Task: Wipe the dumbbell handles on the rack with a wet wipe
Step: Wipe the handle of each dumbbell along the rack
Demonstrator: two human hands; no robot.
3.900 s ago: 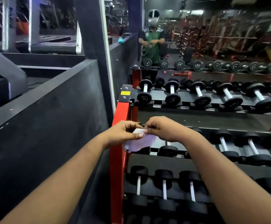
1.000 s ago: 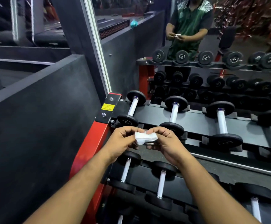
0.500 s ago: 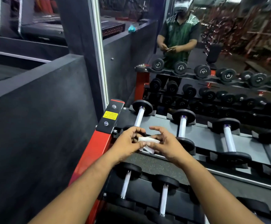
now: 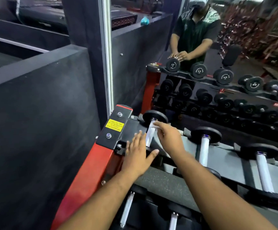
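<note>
The leftmost dumbbell on the top tier has a pale knurled handle and a black far head. My right hand reaches over this handle and holds a small white wet wipe against its far end. My left hand lies flat with straight fingers over the dumbbell's near head, which it hides. Two more dumbbells with pale handles sit to the right on the same tier.
The rack has a red upright and a black end plate with a yellow label. A dark wall stands close on the left. A mirror behind reflects the rack and a person. Lower-tier dumbbells sit below.
My hands have parted from in front of my chest. The right one carried the wipe forward onto the leftmost dumbbell's handle, and the left one let go and flattened over the near head.
</note>
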